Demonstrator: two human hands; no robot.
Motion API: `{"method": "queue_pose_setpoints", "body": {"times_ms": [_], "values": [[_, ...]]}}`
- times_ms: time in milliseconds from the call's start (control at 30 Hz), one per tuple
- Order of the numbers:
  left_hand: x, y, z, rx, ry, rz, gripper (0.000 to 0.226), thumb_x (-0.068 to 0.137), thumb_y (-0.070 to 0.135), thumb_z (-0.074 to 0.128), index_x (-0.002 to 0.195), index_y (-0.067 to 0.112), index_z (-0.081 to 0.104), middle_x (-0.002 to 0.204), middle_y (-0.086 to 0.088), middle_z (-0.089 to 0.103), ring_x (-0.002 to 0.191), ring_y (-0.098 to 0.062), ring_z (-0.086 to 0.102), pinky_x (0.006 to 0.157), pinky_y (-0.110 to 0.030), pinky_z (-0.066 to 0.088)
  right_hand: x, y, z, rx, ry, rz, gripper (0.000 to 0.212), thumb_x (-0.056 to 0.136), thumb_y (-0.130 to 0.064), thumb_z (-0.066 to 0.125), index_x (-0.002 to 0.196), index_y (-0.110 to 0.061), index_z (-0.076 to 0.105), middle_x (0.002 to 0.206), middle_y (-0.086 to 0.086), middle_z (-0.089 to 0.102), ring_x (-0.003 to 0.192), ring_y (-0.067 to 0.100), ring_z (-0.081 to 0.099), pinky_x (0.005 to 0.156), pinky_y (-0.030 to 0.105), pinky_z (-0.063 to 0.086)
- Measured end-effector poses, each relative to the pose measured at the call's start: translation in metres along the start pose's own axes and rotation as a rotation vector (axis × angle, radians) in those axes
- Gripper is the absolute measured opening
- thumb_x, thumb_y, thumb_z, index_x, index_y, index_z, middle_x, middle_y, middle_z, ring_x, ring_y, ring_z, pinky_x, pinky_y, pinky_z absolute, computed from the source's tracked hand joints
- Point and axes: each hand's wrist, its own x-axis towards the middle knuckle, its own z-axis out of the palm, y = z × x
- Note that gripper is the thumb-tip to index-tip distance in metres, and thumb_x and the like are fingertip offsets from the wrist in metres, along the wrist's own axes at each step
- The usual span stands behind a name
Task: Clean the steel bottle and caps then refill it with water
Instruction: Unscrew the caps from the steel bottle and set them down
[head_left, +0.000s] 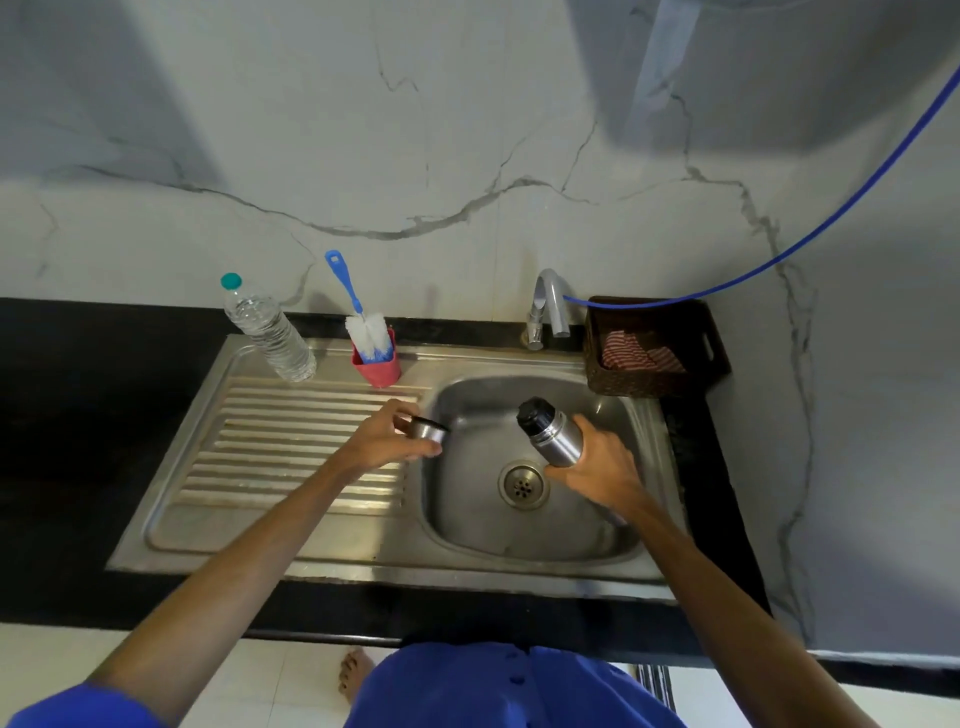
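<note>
Left hand (387, 434): fingers curled closed around small steel outer cap (428, 429), held at the left rim of the sink (644, 415) basin, beside the ribbed drainboard. Right hand (597, 467): fingers wrapped shut around lower body of steel bottle (551, 432), tilted over the basin above the drain; black inner stopper (531, 413) appears in place. Tap (550, 304) not running. Judged step: dismantling, outer cap off, washing not begun. Next calls for setting the cap down and unscrewing the stopper; bottle brush (363, 322) stands in red cup behind, plastic water bottle (267, 327) on drainboard
</note>
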Motion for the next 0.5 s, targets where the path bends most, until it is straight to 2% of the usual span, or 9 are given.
{"method": "queue_pose_setpoints", "body": {"times_ms": [100,167,200,267,300,433,500], "values": [[-0.003,-0.033,-0.009,0.183,0.102,0.073,0.04,0.065,0.035,0.093,0.102,0.036,0.08,0.094,0.018,0.079,0.079,-0.006,0.07,0.081,-0.037,0.059,0.0,-0.003,0.009,0.043,-0.009,-0.009,0.073,0.06,-0.049,0.088,0.121,-0.034,0.052,0.099,-0.011,0.062,0.082,0.007,0.062,0.067,0.021,0.047],[-0.005,-0.052,-0.014,0.209,0.234,0.091,0.04,0.057,0.043,0.096,0.092,0.036,0.081,0.083,0.022,0.077,0.072,-0.002,0.068,0.072,-0.029,0.056,0.001,-0.008,0.016,0.037,-0.024,-0.001,0.075,0.061,-0.048,0.088,0.124,-0.031,0.052,0.101,-0.008,0.063,0.085,0.013,0.064,0.072,0.027,0.05],[-0.005,-0.062,-0.017,0.228,0.309,0.084,0.042,0.057,0.036,0.1,0.094,0.032,0.08,0.083,0.02,0.076,0.073,-0.001,0.067,0.072,-0.027,0.053,0.002,-0.011,0.021,0.037,-0.032,0.001,0.075,0.062,-0.045,0.089,0.125,-0.03,0.052,0.102,-0.007,0.063,0.085,0.014,0.065,0.073,0.028,0.052],[0.002,-0.085,-0.023,0.312,0.435,0.049,0.053,0.061,0.025,0.1,0.108,0.017,0.078,0.1,0.003,0.077,0.091,-0.019,0.07,0.08,-0.031,0.052,0.006,-0.021,0.03,0.037,-0.042,-0.009,0.071,0.061,-0.045,0.088,0.121,-0.032,0.052,0.101,-0.007,0.065,0.085,0.014,0.066,0.073,0.031,0.056],[0.006,-0.098,-0.027,0.339,0.46,0.008,0.059,0.061,0.025,0.1,0.114,0.014,0.076,0.107,-0.005,0.076,0.099,-0.026,0.07,0.084,-0.034,0.053,0.008,-0.026,0.036,0.037,-0.048,-0.016,0.069,0.059,-0.047,0.086,0.118,-0.034,0.052,0.101,-0.008,0.066,0.084,0.013,0.066,0.073,0.032,0.058],[0.008,-0.139,-0.04,0.388,0.469,-0.096,0.069,0.061,0.034,0.1,0.121,0.015,0.072,0.116,-0.009,0.073,0.107,-0.031,0.069,0.088,-0.039,0.055,0.011,-0.05,0.054,0.092,-0.085,-0.023,0.071,0.055,-0.05,0.083,0.117,-0.034,0.053,0.101,-0.007,0.067,0.085,0.013,0.067,0.076,0.035,0.06],[0.003,-0.149,-0.039,0.402,0.494,-0.076,0.088,0.059,0.043,0.1,0.133,0.015,0.062,0.129,-0.012,0.065,0.12,-0.035,0.061,0.097,-0.046,0.05,0.013,-0.058,0.06,0.149,-0.085,-0.023,0.075,0.053,-0.051,0.084,0.12,-0.032,0.055,0.102,-0.007,0.068,0.086,0.012,0.068,0.077,0.035,0.06]]}}
